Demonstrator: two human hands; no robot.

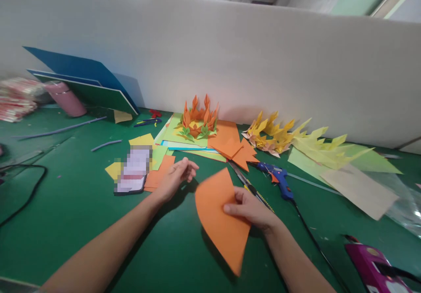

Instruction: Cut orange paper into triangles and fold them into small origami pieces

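With the right hand (248, 209), clamped between thumb and fingers on a piece of orange paper (217, 209), holding it by its right side above the near middle of the green counter (161, 258). Curved along the left edge, tapering to a corner at the near end, with a shadow cast below. With the left hand (176, 178), fingers loosely bent and half-open, hovering apart from that paper, just to the right of some orange sheets (159, 176). Cannot tell whether the left thumb and fingers touch each other.

Farther left, lying beside those sheets, a phone (134, 170) with its screen up and blurred, partly over yellow paper (141, 140). At the far middle, standing on green sheets, an orange paper crown (199, 119) with green leaves at its base. To the right of that, near the wall, a yellow paper crown (271, 137). Just beyond the right hand, lying aslant, a cutter (261, 198) with yellow along its edge; to its right, a blue glue gun (279, 180) with a black cord trailing nearer. At far left, leaning, a pink bottle (66, 99).
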